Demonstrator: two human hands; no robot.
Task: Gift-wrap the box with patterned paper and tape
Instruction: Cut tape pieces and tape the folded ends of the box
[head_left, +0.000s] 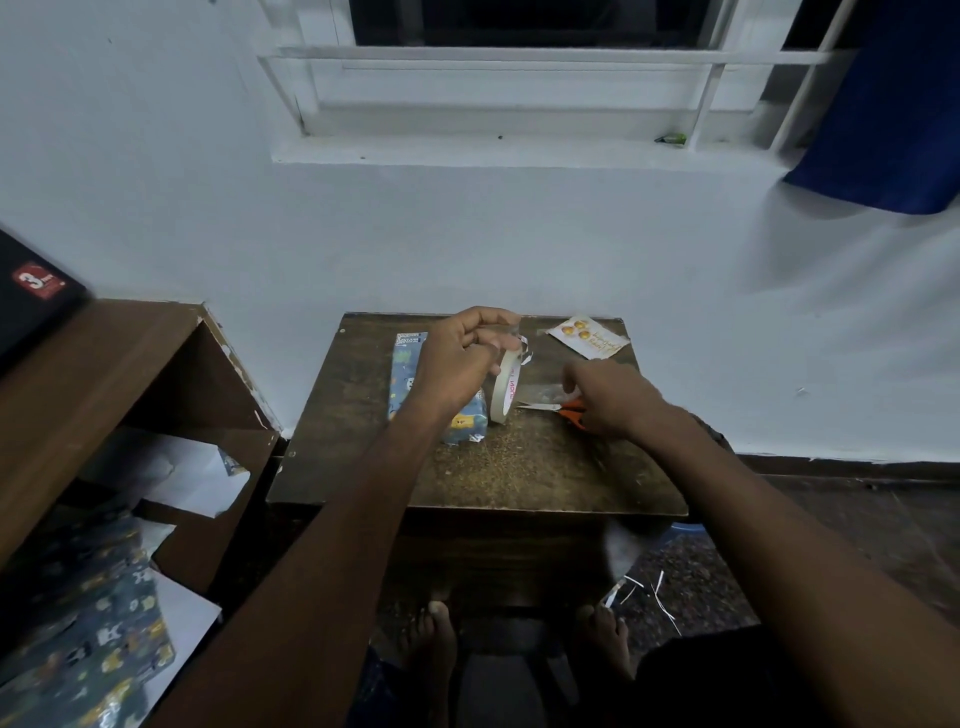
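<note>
A roll of tape (505, 384) is held upright above the wooden bench (467, 467) by the left hand (460, 358), whose fingers (488, 340) are curled and pinch the top of the roll. A clear strip of tape (540, 391) is drawn out to the right, and its end is pinched by the fingers (571, 376) of the right hand (610, 397). Just beneath that hand, orange-handled scissors (563, 409) are laid flat on the bench. The box (465, 423), covered in blue patterned paper, is seen on the bench just under the left wrist and beside the roll; it is partly hidden by the forearm. A folded pack of the same patterned paper (405, 371) is laid at the left of the bench. A card with gold ornaments (587, 336) is placed at the far right corner. More patterned paper (88, 639) is spread over the floor at the lower left, beside a wooden shelf unit (104, 374).
</note>
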